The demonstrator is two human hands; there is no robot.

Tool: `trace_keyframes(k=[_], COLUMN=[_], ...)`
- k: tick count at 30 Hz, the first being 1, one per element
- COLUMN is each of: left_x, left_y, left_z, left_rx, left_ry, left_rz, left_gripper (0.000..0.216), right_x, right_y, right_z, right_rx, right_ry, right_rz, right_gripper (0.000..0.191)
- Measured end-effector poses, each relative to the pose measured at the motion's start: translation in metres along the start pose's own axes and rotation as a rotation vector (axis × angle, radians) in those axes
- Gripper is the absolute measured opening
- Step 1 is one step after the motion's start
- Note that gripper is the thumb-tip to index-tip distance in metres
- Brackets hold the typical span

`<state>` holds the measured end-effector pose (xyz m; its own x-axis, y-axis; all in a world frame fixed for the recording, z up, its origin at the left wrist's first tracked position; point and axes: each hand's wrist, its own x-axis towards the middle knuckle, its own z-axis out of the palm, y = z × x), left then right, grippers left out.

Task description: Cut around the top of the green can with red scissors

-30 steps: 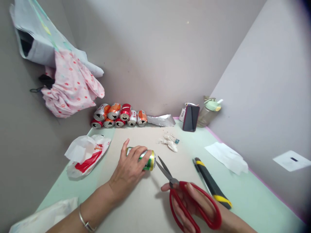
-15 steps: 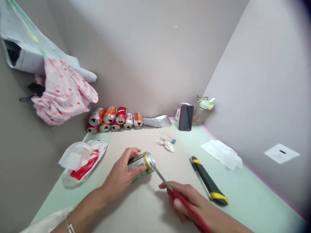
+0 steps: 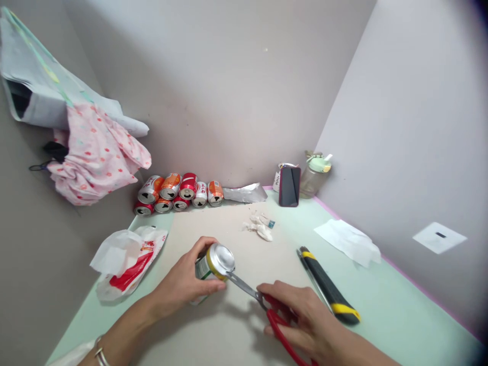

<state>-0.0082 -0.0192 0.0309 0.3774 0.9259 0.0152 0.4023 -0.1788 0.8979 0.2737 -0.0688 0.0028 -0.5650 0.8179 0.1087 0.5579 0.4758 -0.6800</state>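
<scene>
My left hand (image 3: pixel 190 277) is wrapped round a drink can (image 3: pixel 208 269), green and white with a yellow band near its silver end. The can is tilted, with that round end turned up and toward the right. In my right hand (image 3: pixel 297 310) is a pair of scissors (image 3: pixel 280 330) with red handles, my fingers in and about the loops. The scissors' metal blades reach up to the left, and their tips meet the can at its yellow rim. Whether the tips pierce the metal I cannot tell. The far side of the can is hidden by my fingers.
Stacked cans (image 3: pixel 183 190) line the back wall beside a cut silver metal sheet (image 3: pixel 246 193). A phone (image 3: pixel 290 187) and a bottle (image 3: pixel 312 178) stand back right. A utility knife (image 3: pixel 330 287) lies right, near white paper (image 3: pixel 348 239); a plastic bag (image 3: pixel 133 264) lies left. Crumpled scraps (image 3: pixel 261 229) lie mid-table.
My left hand has turned the can so its silver end faces more upward. The scissors' handles have spread apart, and the blade tips have shifted down and left along the can's rim.
</scene>
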Motion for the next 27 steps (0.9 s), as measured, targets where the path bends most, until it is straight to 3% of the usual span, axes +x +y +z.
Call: trace_keyframes(k=[6,12,18,21,27], left_x=[0.000,0.004,0.005,0.004,0.002], left_y=[-0.007,-0.027,-0.024,-0.025,-0.023], left_z=[0.001,0.004,0.006,0.008,0.006], left_rx=[0.150,0.550,0.688,0.640,0.220], left_ry=[0.023,0.214,0.315,0.315,0.095], left_rz=[0.033,0.403,0.542,0.510,0.145], left_gripper=[0.055,0.058,0.055,0.057,0.064], right_x=[-0.001,0.001,0.003,0.003,0.003], right_y=[-0.004,-0.011,-0.019,-0.019,-0.014], right_z=[-0.001,0.002,-0.001,-0.003,-0.003], right_rx=[0.014,0.075,0.177,0.265,0.395], right_ry=[-0.054,-0.026,-0.011,-0.033,-0.108], right_rz=[0.088,0.159,0.185,0.192,0.232], right_gripper=[0.025,0.022,0.017,0.022,0.024])
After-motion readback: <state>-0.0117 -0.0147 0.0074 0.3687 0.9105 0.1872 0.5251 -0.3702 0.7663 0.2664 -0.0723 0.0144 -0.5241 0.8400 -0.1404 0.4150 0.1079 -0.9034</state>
